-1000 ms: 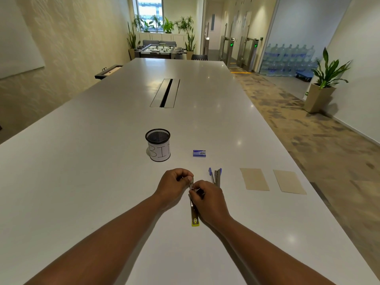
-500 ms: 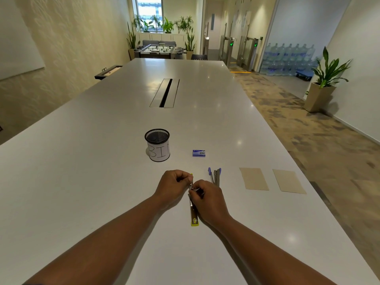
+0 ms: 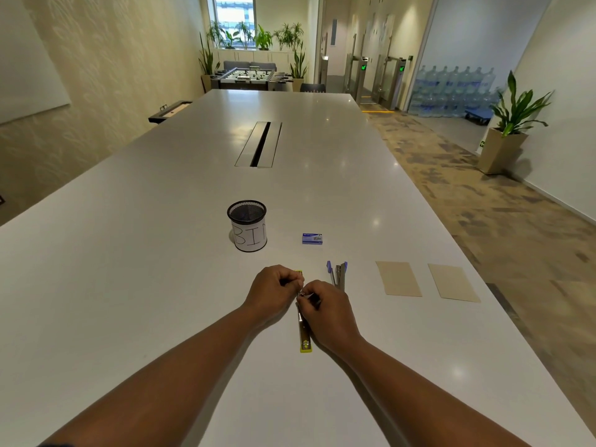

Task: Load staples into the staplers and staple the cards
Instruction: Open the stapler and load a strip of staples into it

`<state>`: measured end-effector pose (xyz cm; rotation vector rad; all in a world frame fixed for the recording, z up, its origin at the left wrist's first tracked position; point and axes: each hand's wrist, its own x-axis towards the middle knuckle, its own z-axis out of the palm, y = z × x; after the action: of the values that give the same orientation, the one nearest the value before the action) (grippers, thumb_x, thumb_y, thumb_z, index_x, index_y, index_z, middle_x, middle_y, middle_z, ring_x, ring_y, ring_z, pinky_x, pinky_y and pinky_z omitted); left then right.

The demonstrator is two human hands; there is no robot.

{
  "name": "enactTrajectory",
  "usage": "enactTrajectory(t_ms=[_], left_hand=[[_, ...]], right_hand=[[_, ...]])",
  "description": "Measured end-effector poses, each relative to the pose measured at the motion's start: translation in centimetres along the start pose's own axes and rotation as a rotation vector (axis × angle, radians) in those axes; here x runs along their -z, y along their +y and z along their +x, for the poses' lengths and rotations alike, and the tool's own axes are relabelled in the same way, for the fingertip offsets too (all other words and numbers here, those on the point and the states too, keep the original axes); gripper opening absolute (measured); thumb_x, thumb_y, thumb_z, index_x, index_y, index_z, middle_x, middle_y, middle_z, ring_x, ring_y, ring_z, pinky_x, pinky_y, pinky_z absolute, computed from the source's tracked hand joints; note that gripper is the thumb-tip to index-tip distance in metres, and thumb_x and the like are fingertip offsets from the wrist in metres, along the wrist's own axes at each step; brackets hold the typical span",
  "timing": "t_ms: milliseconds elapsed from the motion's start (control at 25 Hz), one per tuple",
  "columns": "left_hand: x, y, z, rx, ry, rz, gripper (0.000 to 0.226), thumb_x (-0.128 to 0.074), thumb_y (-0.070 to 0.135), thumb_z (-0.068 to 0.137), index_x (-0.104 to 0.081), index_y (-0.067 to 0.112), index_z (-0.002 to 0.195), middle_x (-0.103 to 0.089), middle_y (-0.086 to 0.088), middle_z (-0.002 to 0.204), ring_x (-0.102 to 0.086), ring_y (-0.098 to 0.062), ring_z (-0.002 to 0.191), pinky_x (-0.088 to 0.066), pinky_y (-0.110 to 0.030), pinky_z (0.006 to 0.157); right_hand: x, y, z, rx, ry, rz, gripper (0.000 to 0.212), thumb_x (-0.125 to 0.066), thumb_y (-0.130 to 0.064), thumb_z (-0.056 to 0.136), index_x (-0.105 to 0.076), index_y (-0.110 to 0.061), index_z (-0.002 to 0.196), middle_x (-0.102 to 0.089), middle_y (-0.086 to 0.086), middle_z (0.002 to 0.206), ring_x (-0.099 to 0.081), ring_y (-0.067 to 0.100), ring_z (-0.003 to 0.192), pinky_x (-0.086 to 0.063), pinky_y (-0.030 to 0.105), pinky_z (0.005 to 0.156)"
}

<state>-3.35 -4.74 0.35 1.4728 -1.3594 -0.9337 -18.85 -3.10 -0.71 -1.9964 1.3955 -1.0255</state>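
Note:
A yellow stapler (image 3: 304, 337) lies opened flat on the white table (image 3: 129, 285), pointing away from me. My left hand (image 3: 274, 293) grips its far end, fingers curled. My right hand (image 3: 329, 312) pinches something small and metallic over the stapler's open channel; I cannot tell if it is a strip of staples. A blue stapler (image 3: 337, 274) lies opened just right of my hands. A small blue staple box (image 3: 312, 239) sits behind it. Two tan cards (image 3: 398, 279) (image 3: 453, 283) lie side by side further right.
A black mesh cup labelled "BIN" (image 3: 247, 229) stands behind my left hand. A cable slot (image 3: 259, 144) runs along the table's middle. The table's right edge drops to a carpeted floor with a potted plant (image 3: 512, 124).
The hands have stayed on the yellow stapler, with only small finger movement at its hinge end. Nothing else on the table has moved.

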Motion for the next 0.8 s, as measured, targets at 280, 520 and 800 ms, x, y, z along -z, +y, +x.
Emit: enactTrajectory(t_ms=[280,520,800], left_hand=[[0.3,0.0,0.1,0.059,-0.071,-0.141,0.028,-0.068,0.000,0.088,-0.074,0.015,0.111,-0.074,-0.003,0.090,-0.072,-0.021,0.090,-0.058,-0.055,0.094],[0.5,0.9,0.4,0.130,-0.111,-0.010,0.056,-0.076,0.009,0.073,-0.061,0.023,0.125,-0.061,-0.003,0.113,-0.059,-0.020,0.103,-0.057,-0.043,0.096],[-0.6,2.0,1.0,0.127,0.052,0.117,0.021,-0.070,0.006,0.079,-0.073,0.020,0.095,-0.070,0.001,0.103,-0.067,-0.018,0.102,-0.059,-0.041,0.090]], right_hand=[[0.1,-0.3,-0.1,-0.007,-0.003,0.000,0.011,-0.066,-0.024,0.091,-0.062,-0.022,0.081,-0.060,-0.006,0.071,-0.058,0.014,0.068,-0.055,0.043,0.066],[0.3,-0.4,-0.2,-0.003,0.002,-0.011,0.013,-0.065,-0.022,0.091,-0.060,-0.024,0.080,-0.060,-0.006,0.071,-0.056,0.012,0.069,-0.054,0.038,0.064],[0.0,-0.1,0.0,0.017,0.002,-0.016,0.010,-0.063,-0.026,0.090,-0.060,-0.026,0.081,-0.057,-0.009,0.073,-0.055,0.010,0.071,-0.049,0.028,0.062]])
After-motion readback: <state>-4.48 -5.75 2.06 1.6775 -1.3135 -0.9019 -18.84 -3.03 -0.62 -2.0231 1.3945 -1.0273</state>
